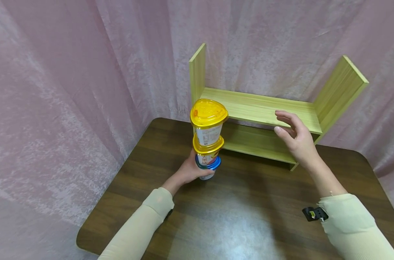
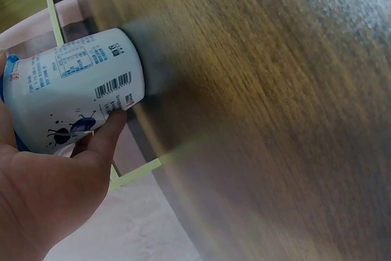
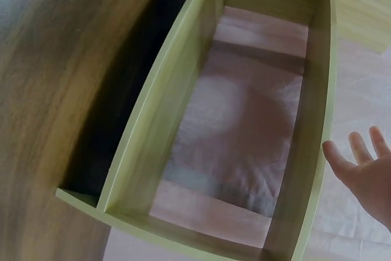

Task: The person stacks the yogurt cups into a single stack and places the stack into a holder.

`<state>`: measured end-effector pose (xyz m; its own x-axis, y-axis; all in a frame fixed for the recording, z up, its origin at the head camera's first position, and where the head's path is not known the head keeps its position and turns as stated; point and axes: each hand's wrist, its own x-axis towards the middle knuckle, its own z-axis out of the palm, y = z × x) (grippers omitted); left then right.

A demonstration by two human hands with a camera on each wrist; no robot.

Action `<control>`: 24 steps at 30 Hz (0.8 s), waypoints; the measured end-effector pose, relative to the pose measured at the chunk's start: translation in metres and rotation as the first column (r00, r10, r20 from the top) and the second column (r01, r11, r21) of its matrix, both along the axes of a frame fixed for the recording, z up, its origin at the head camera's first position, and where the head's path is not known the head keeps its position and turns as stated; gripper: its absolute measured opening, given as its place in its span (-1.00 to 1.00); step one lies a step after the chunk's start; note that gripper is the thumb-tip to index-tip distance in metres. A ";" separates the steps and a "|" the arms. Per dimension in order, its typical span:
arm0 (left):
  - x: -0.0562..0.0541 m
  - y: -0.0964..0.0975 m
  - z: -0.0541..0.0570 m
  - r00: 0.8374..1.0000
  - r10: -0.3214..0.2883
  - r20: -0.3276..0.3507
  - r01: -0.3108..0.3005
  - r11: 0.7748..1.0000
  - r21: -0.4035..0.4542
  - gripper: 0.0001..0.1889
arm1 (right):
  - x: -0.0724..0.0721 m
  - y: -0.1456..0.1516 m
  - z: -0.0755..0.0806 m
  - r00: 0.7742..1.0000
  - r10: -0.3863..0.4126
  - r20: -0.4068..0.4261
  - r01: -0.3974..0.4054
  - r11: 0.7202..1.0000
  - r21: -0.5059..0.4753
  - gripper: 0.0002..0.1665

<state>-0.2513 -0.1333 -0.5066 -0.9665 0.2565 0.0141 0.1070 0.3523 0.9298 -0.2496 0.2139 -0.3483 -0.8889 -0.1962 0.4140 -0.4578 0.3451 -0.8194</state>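
A: Left hand status?
B: Left hand [image 1: 190,170] grips the blue-lidded cup [image 2: 73,90] at the bottom of the stack. Thumb lies across the front just under the blue lid; far fingers hidden in the head view.
A: Rest of the stack?
B: Middle yellow-lidded cup [image 1: 207,157] sits on the blue lid, top yellow-lidded cup [image 1: 209,122] on that one. Roughly upright column, in front of the left end of the wooden shelf [image 1: 258,104], overlapping its left side panel [image 1: 198,72] in view.
A: Base on the table?
B: Near the table [image 1: 229,216]. Contact: can't tell.
A: Right hand?
B: Right hand [image 1: 298,141] is up by the right part of the shelf, fingers loosely bent, thumb held apart from them. Wrist view has the fingers spread beside the board edge; touching or just beside, can't tell.
A: Markings?
B: Blue-lidded cup is white, with barcode, blue print and dark blue berry art. Middle one has red characters.
A: Surroundings?
B: Dark wood-grain table, pink curtain [image 1: 86,90] behind. Black device [image 1: 315,213] at the right sleeve [image 1: 350,216].
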 end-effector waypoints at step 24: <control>-0.001 0.001 0.001 1.000 0.011 0.021 -0.011 1.000 -0.002 0.10 | 0.001 0.035 -0.013 0.968 -0.228 -0.105 0.210 0.965 -0.158 -0.59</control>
<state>-0.2519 -0.1323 -0.5060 -0.9693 0.2457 -0.0063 0.0838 0.3546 0.9312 -0.2483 0.2489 -0.3615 -0.8449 0.0672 0.5307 -0.4831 0.3300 -0.8110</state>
